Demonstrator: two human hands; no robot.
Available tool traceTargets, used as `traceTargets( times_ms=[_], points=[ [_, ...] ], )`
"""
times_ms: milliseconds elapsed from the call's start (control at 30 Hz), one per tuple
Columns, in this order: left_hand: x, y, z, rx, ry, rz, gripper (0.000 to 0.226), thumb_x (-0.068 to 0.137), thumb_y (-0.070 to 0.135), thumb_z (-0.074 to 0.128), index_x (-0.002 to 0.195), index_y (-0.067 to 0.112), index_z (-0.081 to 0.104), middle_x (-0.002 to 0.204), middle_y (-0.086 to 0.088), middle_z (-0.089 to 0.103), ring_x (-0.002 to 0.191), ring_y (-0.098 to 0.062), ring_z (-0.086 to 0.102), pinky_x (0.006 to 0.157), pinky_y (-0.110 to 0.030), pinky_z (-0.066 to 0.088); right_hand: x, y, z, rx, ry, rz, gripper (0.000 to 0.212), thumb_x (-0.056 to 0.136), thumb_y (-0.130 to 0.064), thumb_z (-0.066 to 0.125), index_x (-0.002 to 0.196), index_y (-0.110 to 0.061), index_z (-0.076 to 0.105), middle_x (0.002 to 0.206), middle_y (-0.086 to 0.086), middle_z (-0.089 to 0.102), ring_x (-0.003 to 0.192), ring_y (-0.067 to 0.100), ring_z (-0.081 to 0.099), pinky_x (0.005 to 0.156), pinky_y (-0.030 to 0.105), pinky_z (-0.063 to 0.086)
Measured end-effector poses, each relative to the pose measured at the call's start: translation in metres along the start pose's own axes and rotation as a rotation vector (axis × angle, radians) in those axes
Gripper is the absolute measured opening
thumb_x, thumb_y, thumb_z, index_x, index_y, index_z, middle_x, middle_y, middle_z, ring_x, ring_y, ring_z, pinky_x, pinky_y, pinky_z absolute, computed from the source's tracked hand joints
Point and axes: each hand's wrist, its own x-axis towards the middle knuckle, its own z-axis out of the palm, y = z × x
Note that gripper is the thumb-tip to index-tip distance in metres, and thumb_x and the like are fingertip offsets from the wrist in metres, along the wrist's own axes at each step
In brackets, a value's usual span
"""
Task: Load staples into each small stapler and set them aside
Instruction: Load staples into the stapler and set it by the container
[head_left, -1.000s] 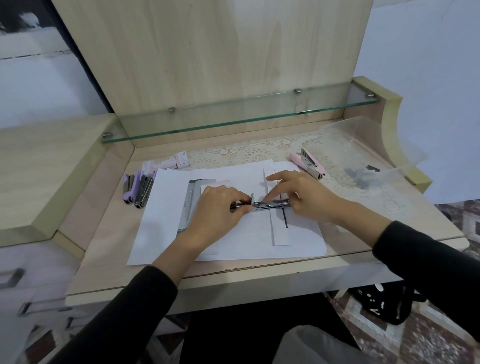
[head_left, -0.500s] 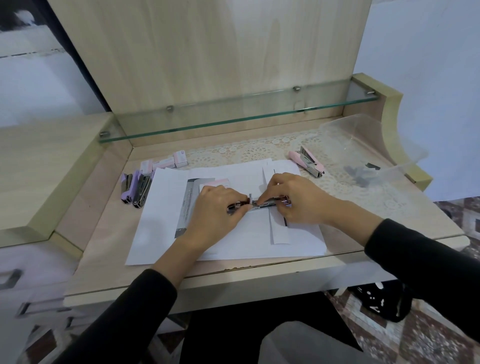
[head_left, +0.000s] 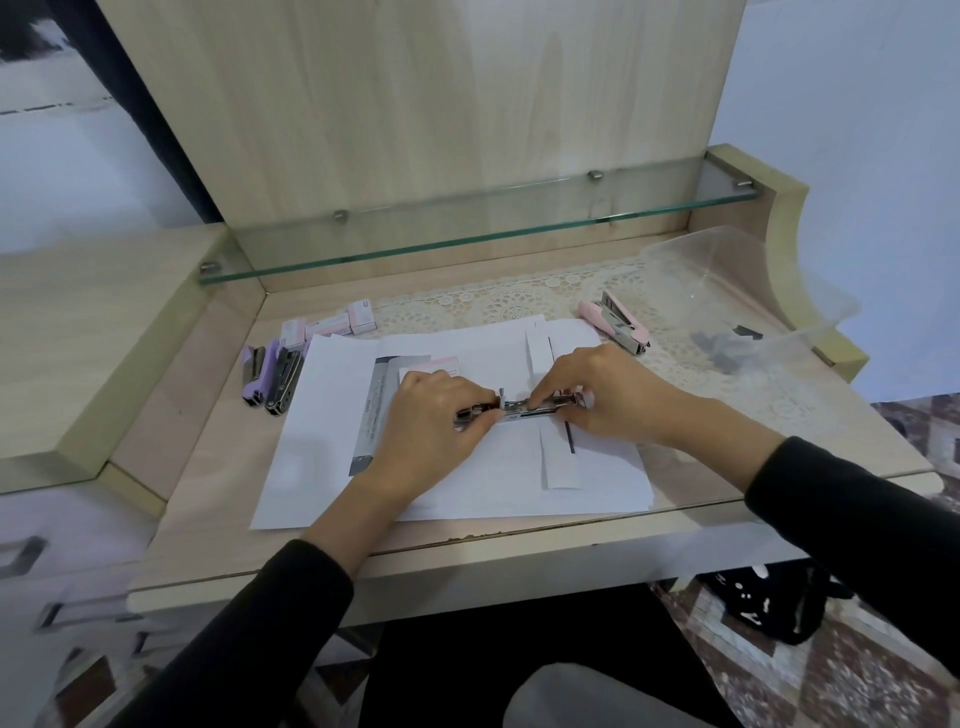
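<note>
Desk: pale wood desk is seen from above, backed by a tall wooden panel with a glass shelf across it.
Paper: white sheets are spread at the desk's middle; every place below is given from them.
Stapler in hand: a small metal stapler is held lengthwise over the middle of the paper.
Left hand: the left hand is closed on the stapler's left end, fingertips pinched.
Right hand: the right hand is pinched on the stapler's right end.
Purple staplers: two staplers are laid side by side just off the left edge.
Pink stapler: one pink stapler is set behind the right corner, on lace.
Staple boxes: small boxes are lined behind the left corner.
Clear tub: a plastic tub is placed well to the right, dark bits inside.
</note>
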Motion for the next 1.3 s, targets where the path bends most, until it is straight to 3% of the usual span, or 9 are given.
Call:
traceTargets(
  times_ms=[133,267,533,800,967,1167,1300],
  points=[
    [0.0,0.0,0.0,0.003,0.001,0.016,0.026,0.076,0.037,0.059,0.073,0.015,0.071,0.072,0.005,0.071,0.062,-0.017,0.061,0.068,-0.031,0.038,0.002,0.001,0.003,-0.056,-0.021,-0.019,0.041,0.072,0.005,0.06,0.1,-0.024,0.07,0.09,0.003,0.068,0.084,0.02,0.059,0.073,0.037,0.05],
    [0.0,-0.001,0.001,0.015,0.022,0.027,0.029,0.077,0.039,0.053,0.072,0.016,0.071,0.072,0.006,0.07,0.063,-0.014,0.059,0.069,-0.029,0.037,0.004,-0.002,0.002,-0.086,-0.05,0.0,0.036,0.075,0.003,0.058,0.099,-0.022,0.068,0.091,0.005,0.065,0.086,0.021,0.057,0.074,0.038,0.048],
    [0.0,-0.003,0.003,0.01,0.055,0.043,0.029,0.077,0.038,0.054,0.071,0.016,0.071,0.07,0.007,0.07,0.063,-0.01,0.055,0.069,-0.03,0.039,0.001,-0.004,-0.003,-0.033,0.012,0.013,0.021,0.072,0.003,0.061,0.085,-0.012,0.068,0.083,0.0,0.062,0.069,0.011,0.049,0.07,0.039,0.05],
    [-0.001,-0.004,0.005,0.021,0.09,0.067,0.028,0.077,0.037,0.054,0.071,0.016,0.07,0.071,0.006,0.07,0.068,-0.007,0.051,0.07,-0.021,0.027,0.002,-0.006,0.0,-0.093,-0.053,-0.02,0.037,0.077,0.0,0.059,0.101,-0.026,0.069,0.092,0.004,0.065,0.086,0.021,0.057,0.069,0.042,0.049],
    [0.0,-0.004,0.005,0.038,0.1,0.098,0.027,0.078,0.036,0.055,0.07,0.015,0.07,0.069,0.006,0.07,0.073,-0.008,0.048,0.071,-0.022,0.025,0.004,-0.009,-0.002,-0.154,-0.091,-0.021,0.035,0.079,-0.002,0.056,0.103,-0.024,0.068,0.095,0.003,0.063,0.087,0.021,0.057,0.07,0.039,0.048],
    [0.0,-0.004,0.004,0.054,0.089,0.104,0.026,0.078,0.036,0.054,0.069,0.016,0.069,0.067,0.006,0.069,0.068,-0.008,0.048,0.069,-0.023,0.026,0.007,-0.014,-0.007,-0.202,-0.125,-0.034,0.027,0.077,-0.004,0.058,0.097,-0.02,0.067,0.09,0.001,0.062,0.075,0.016,0.052,0.068,0.037,0.048],
    [0.0,-0.004,0.003,0.06,0.081,0.101,0.027,0.078,0.036,0.054,0.07,0.016,0.069,0.068,0.006,0.069,0.065,-0.009,0.054,0.07,-0.022,0.026,0.005,-0.01,-0.009,-0.17,-0.104,-0.037,0.023,0.077,-0.004,0.06,0.093,-0.018,0.068,0.09,-0.001,0.065,0.072,0.009,0.045,0.066,0.028,0.044]
  ],
)
